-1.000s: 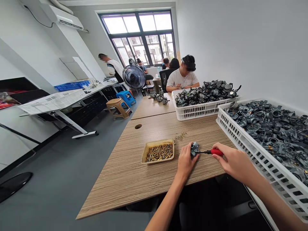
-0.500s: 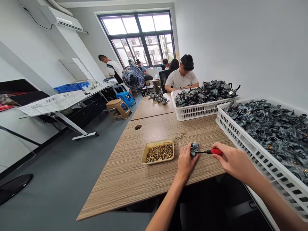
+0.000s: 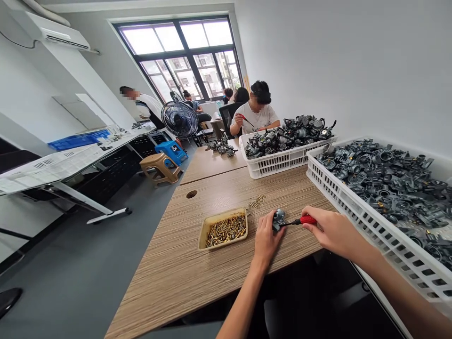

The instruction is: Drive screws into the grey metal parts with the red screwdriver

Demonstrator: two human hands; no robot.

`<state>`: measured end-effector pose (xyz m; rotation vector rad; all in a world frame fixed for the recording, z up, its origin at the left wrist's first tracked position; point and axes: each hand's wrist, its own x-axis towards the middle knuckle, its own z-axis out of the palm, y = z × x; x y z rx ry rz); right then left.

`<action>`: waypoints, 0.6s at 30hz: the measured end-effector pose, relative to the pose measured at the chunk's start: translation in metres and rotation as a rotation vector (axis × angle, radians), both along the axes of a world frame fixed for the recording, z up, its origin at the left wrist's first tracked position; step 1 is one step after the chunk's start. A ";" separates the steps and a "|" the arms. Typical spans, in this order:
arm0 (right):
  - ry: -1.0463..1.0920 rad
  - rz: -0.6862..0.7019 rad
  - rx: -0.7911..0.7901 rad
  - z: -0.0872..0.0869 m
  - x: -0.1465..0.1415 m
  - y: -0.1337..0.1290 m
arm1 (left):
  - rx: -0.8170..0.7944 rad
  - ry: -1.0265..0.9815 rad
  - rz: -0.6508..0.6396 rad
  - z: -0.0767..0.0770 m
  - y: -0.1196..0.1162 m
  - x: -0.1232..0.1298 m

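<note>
My left hand [image 3: 265,237] is closed around a small grey metal carburetor body [image 3: 278,218], holding it against the wooden table [image 3: 169,263]. My right hand [image 3: 326,230] grips the red handle of a screwdriver [image 3: 308,220]. The screwdriver's dark shaft points left and its tip meets the carburetor body; the exact contact spot is hidden. Left of my hands stands a shallow cream tray [image 3: 202,235] holding many small brass parts [image 3: 226,230]. More brass pieces [image 3: 257,202] lie loose on the wood just beyond it.
On the right, a white crate [image 3: 356,207] is heaped with grey metal castings. Another white crate [image 3: 278,165] of carburetors stands farther back. A co-worker [image 3: 259,115] sits across the table with a red screwdriver. A fan [image 3: 179,119] and stools [image 3: 160,167] stand left of the table.
My view has swung slightly right, so everything sits farther left. My hands keep the same hold on the carburetor body and screwdriver. The co-worker opposite has raised a red screwdriver.
</note>
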<state>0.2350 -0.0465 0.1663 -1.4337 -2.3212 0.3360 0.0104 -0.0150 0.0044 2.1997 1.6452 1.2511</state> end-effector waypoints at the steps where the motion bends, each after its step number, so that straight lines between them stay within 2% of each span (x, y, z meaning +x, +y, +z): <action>1: -0.001 -0.001 0.000 0.000 0.000 0.000 | 0.002 -0.001 0.000 0.000 0.000 0.000; 9: -0.016 0.029 -0.069 0.001 -0.002 0.000 | 0.007 0.001 0.006 -0.002 0.001 -0.001; 18: 0.006 0.057 -0.023 -0.003 -0.001 0.000 | 0.003 -0.007 0.002 -0.001 0.001 -0.001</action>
